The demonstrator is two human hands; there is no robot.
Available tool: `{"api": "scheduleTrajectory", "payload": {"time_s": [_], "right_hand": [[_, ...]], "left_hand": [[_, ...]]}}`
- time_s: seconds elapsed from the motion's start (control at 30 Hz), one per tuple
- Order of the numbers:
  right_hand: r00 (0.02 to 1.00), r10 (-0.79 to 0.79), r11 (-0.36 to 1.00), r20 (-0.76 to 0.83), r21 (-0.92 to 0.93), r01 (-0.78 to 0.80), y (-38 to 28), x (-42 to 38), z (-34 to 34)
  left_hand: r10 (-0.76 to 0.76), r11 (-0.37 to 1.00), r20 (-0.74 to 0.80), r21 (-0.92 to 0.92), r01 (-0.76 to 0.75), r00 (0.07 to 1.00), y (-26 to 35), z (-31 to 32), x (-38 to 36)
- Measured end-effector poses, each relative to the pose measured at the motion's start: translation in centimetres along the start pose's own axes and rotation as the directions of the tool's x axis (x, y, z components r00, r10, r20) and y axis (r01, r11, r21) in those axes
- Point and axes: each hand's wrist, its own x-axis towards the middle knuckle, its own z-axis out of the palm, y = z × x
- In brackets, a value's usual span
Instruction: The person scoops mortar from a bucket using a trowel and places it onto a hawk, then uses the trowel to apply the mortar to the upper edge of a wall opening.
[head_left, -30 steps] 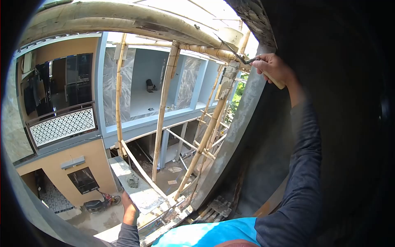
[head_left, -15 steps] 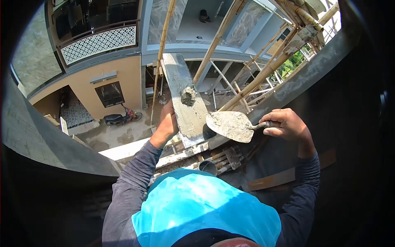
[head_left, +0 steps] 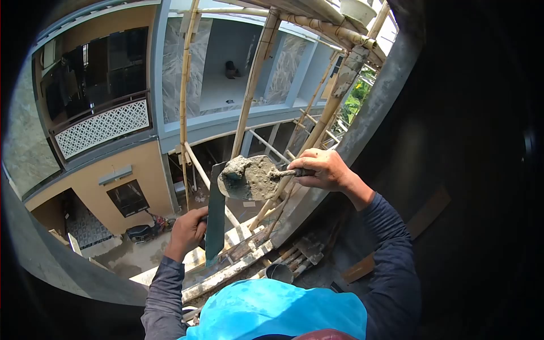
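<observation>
A flat dark board [head_left: 215, 218], seen nearly edge-on, stands tilted upright in my left hand [head_left: 187, 233], whose fingers are closed at its left side. My right hand [head_left: 324, 171] grips the handle of a trowel [head_left: 258, 180]. Wet grey mortar [head_left: 237, 168] lies on the trowel blade, heaped at its left end. That end of the blade meets or overlaps the upper part of the board; whether they touch is hard to tell.
Bamboo scaffold poles [head_left: 258, 79] rise ahead. A concrete wall edge [head_left: 371, 113] curves along the right. Below are a round bucket [head_left: 279, 272], a mortar-stained ledge [head_left: 226, 272] and a wooden plank [head_left: 358, 268]. A motorbike [head_left: 141, 232] stands far down beside a house.
My left hand has moved left and down, and the board has turned from face-on to nearly edge-on. My right hand has moved left; mortar is now heaped on the trowel. The view has shifted.
</observation>
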Motion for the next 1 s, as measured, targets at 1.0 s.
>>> {"api": "scheduleTrajectory", "payload": {"time_s": [1.0], "right_hand": [[0.841,0.368,0.619,-0.396,-0.571,-0.539,0.7,0.4,-21.0]], "left_hand": [[-0.577,0.806,-0.168,-0.276,0.523,0.8,-14.1,4.0,-22.4]]}}
